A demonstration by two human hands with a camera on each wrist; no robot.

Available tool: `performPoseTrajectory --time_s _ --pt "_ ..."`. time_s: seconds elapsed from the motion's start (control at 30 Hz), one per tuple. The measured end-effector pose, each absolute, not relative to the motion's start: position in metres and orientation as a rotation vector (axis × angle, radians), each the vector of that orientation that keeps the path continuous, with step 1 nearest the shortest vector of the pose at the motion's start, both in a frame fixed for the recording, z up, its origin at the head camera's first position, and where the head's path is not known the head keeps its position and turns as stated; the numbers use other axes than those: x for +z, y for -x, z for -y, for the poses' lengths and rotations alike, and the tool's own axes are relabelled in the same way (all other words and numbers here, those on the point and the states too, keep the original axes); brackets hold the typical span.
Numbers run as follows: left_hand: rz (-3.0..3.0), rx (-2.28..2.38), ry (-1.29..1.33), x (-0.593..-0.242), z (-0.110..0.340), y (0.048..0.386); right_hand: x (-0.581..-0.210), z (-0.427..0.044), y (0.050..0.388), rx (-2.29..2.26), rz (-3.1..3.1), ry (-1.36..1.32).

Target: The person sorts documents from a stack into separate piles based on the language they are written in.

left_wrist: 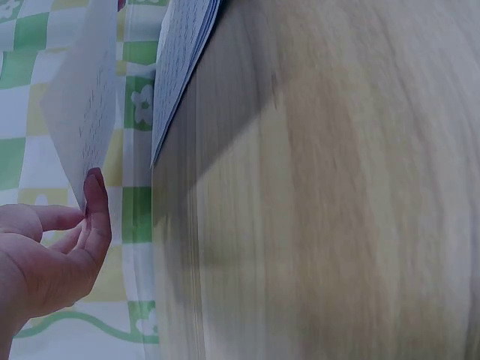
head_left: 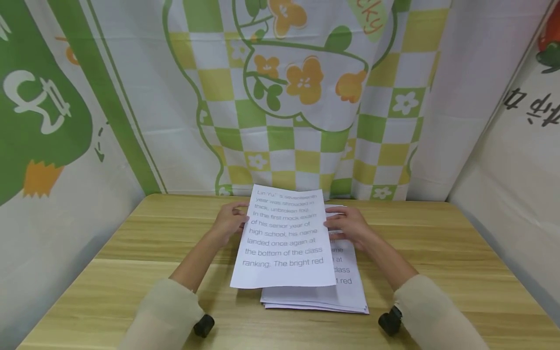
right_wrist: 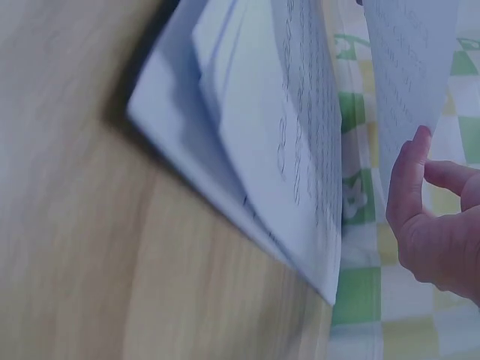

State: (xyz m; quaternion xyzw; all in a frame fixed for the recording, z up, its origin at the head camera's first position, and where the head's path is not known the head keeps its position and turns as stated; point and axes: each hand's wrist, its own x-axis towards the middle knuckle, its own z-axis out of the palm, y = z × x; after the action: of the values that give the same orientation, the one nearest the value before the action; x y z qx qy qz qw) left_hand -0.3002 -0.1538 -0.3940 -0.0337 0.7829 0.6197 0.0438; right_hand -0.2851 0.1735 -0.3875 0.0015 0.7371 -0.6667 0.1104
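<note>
A printed sheet of paper is held up above the table, tilted with its text facing the head view. The left hand pinches its left edge between thumb and fingers, as the hand in the left wrist view also shows. At the opposite edge, the right hand pinches the sheet; the right wrist view shows that grip from the side. Below and slightly right lies a stack of printed sheets, partly hidden by the raised one. Its sheets are not perfectly aligned.
The wooden table carries the stack near its middle. A patterned curtain hangs directly behind the table's far edge, with printed cloth walls on the left and right. Black wrist devices sit by both sleeves.
</note>
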Motion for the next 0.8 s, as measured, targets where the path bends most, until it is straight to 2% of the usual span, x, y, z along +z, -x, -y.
performPoseTrajectory --time_s 0.8 --pt "-2.446 1.904 0.277 -0.396 0.218 0.293 -0.392 -0.103 0.290 -1.960 -2.088 0.054"
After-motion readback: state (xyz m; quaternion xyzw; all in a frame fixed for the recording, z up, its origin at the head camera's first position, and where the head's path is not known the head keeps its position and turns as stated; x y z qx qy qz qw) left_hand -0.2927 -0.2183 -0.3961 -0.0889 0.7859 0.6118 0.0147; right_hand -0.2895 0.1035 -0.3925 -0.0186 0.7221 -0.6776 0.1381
